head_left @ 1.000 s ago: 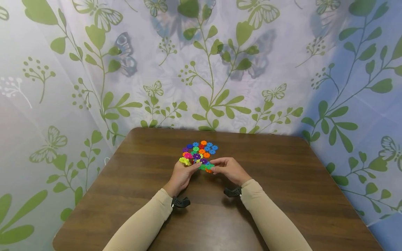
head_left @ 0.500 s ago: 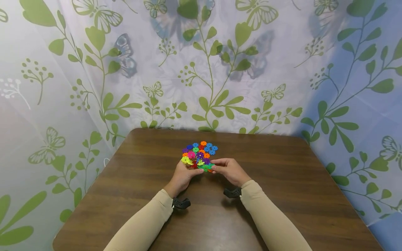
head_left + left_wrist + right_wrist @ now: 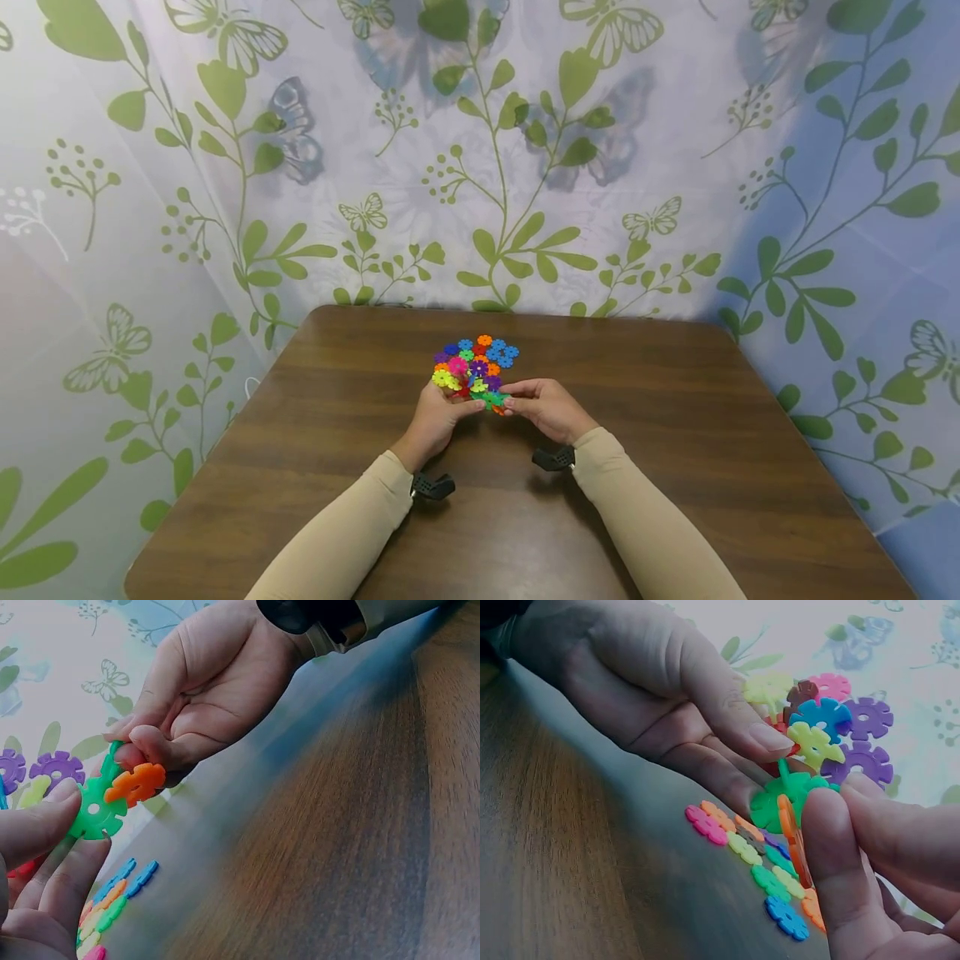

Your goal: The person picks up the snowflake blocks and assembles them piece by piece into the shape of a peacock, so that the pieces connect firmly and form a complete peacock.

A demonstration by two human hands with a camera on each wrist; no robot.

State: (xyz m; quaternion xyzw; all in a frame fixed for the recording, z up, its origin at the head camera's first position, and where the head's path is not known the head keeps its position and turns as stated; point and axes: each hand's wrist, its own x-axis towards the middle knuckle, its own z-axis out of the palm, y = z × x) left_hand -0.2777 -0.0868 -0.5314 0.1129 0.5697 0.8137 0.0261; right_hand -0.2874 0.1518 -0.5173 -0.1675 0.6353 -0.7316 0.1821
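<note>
My left hand (image 3: 437, 423) holds a joined cluster of notched flower discs, its thumb and fingers pinching a green disc (image 3: 94, 810). From the other side my right hand (image 3: 551, 408) pinches a green disc set edge-on to that one, seen in the left wrist view. An orange disc (image 3: 136, 784) is attached beside the right fingertips. Purple discs (image 3: 857, 766), a blue disc (image 3: 821, 720), a yellow disc (image 3: 814, 748) and a pink disc (image 3: 832, 687) make up the cluster's upper part, with some red partly hidden behind the left thumb.
Loose discs lie flat on the brown table (image 3: 637, 375) beyond the hands, among them blue (image 3: 786, 918), pink (image 3: 706, 825) and orange (image 3: 485, 340) ones. A patterned cloth (image 3: 480, 167) hangs behind the table.
The cluster has turned in the left hand, so its pink and purple discs face the head camera more. The left thumb has shifted lower along it; the right hand has hardly moved.
</note>
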